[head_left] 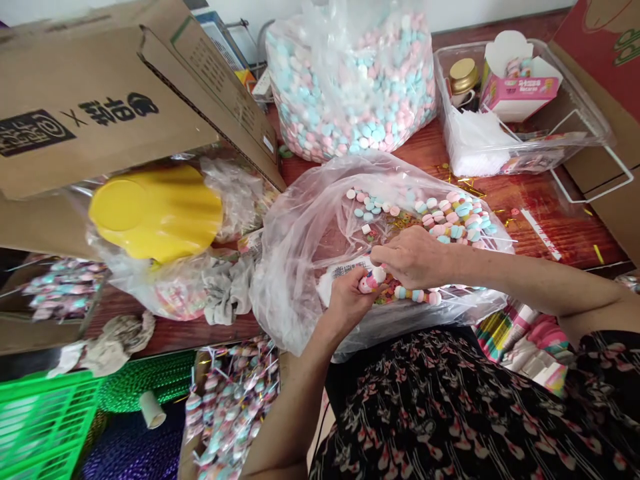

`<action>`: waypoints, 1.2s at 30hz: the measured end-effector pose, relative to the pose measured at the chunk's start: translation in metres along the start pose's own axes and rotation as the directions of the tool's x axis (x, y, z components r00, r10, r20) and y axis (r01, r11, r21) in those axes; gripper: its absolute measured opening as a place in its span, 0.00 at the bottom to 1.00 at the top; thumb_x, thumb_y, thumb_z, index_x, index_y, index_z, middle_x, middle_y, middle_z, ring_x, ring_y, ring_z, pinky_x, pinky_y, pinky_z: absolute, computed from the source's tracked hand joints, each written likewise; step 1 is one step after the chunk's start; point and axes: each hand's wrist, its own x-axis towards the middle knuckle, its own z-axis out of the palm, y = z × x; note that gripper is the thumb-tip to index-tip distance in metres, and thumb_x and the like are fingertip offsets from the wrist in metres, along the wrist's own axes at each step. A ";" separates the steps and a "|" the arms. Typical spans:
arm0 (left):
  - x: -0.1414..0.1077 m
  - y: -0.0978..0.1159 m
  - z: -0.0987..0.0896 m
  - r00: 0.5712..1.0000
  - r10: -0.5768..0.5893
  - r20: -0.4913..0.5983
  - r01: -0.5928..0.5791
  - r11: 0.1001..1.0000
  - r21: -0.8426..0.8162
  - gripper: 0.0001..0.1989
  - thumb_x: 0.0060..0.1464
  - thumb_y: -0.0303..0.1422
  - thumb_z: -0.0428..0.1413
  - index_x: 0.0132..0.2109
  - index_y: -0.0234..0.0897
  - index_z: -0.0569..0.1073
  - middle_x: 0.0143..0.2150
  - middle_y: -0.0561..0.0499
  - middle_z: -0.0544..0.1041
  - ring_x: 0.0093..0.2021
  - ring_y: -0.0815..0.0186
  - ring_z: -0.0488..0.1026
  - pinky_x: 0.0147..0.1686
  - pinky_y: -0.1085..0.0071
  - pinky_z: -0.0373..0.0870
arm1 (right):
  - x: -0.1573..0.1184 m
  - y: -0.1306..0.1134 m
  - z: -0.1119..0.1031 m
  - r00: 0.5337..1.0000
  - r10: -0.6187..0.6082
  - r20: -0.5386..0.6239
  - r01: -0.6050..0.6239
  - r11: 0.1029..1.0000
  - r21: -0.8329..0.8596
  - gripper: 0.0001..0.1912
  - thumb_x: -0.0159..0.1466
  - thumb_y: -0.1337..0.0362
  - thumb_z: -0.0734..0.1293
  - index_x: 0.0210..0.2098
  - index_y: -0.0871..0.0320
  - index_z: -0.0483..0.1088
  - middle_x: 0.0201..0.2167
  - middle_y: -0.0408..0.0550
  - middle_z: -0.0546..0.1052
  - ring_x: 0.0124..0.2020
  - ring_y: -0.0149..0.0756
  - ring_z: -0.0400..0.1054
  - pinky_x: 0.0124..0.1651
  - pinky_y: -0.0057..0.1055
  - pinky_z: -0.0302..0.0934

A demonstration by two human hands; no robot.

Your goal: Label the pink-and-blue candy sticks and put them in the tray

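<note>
My left hand (347,301) is closed around a small pink-and-white marshmallow (369,283) with printed marks. Just above and to the right, my right hand (413,257) is pinched, its fingertips close to the white end of that marshmallow; whatever they grip is hidden. Both hands are over a clear plastic bag (290,267) spread on the table. Beside my right wrist lies a heap of marshmallow skewers (457,217) in pink, blue and white. Another marshmallow skewer (417,295) rests below my right hand. Loose marshmallows (370,207) are scattered beyond my hands.
A large bag of marshmallows (355,87) stands at the back. A clear plastic tub (595,127) with a pink carton (520,90) is at the back right. To the left are a cardboard box (100,87), a yellow bowl (155,213) and, lower down, a box of wrapped skewers (235,400).
</note>
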 end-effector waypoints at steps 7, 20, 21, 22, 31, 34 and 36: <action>0.001 0.001 0.008 0.995 0.006 0.098 0.010 0.987 -0.163 0.14 0.48 0.40 0.64 0.39 0.37 0.76 0.30 0.53 0.77 0.29 0.67 0.69 0.31 0.71 0.65 | 0.005 -0.005 0.016 0.998 -0.048 0.033 0.047 0.997 0.056 0.07 0.61 0.67 0.64 0.40 0.60 0.66 0.27 0.46 0.76 0.26 0.31 0.63 0.28 0.30 0.38; 0.008 0.015 0.002 0.995 -0.097 0.025 0.100 0.964 -0.245 0.18 0.46 0.43 0.67 0.38 0.36 0.74 0.31 0.53 0.77 0.30 0.67 0.70 0.30 0.72 0.67 | 0.003 0.015 -0.005 0.998 0.058 0.010 -0.059 0.968 0.244 0.08 0.65 0.71 0.59 0.35 0.61 0.69 0.31 0.47 0.73 0.30 0.30 0.58 0.34 0.29 0.46; 0.008 0.017 0.001 0.991 -0.118 0.060 0.131 0.932 -0.337 0.20 0.46 0.45 0.67 0.40 0.36 0.74 0.33 0.52 0.78 0.31 0.67 0.71 0.31 0.72 0.69 | 0.001 0.018 -0.005 0.998 0.055 0.012 -0.056 0.967 0.248 0.09 0.65 0.72 0.58 0.33 0.61 0.69 0.28 0.45 0.71 0.28 0.29 0.57 0.34 0.29 0.46; 0.008 0.018 0.000 0.985 -0.139 0.104 0.171 0.886 -0.432 0.22 0.46 0.48 0.66 0.42 0.36 0.74 0.34 0.51 0.79 0.31 0.66 0.73 0.32 0.71 0.70 | 0.000 0.021 -0.005 0.998 0.059 0.011 -0.060 0.968 0.244 0.10 0.64 0.72 0.58 0.31 0.61 0.69 0.26 0.44 0.71 0.28 0.29 0.55 0.33 0.29 0.45; 0.011 0.020 -0.004 0.916 -0.383 0.116 0.286 0.425 -0.859 0.18 0.35 0.41 0.73 0.31 0.35 0.79 0.26 0.52 0.79 0.24 0.71 0.72 0.25 0.75 0.71 | 0.005 0.026 0.000 0.998 0.056 -0.017 -0.053 0.983 0.176 0.11 0.66 0.68 0.59 0.35 0.58 0.73 0.28 0.45 0.75 0.27 0.29 0.58 0.32 0.29 0.42; 0.010 0.025 0.000 0.916 -0.398 0.053 0.229 0.408 -0.884 0.17 0.36 0.39 0.73 0.28 0.34 0.77 0.20 0.55 0.75 0.18 0.74 0.67 0.18 0.79 0.64 | 0.013 0.018 0.006 1.000 0.018 0.006 -0.019 0.990 0.141 0.09 0.65 0.69 0.61 0.32 0.60 0.73 0.26 0.45 0.74 0.26 0.29 0.58 0.30 0.30 0.42; 0.009 0.026 0.003 0.918 -0.396 -0.020 0.163 0.422 -0.892 0.16 0.38 0.39 0.72 0.29 0.33 0.77 0.19 0.56 0.74 0.17 0.75 0.66 0.18 0.80 0.62 | 0.016 0.011 0.010 0.999 0.030 -0.019 -0.027 0.987 0.156 0.08 0.64 0.70 0.62 0.35 0.61 0.73 0.29 0.47 0.76 0.27 0.30 0.60 0.29 0.30 0.43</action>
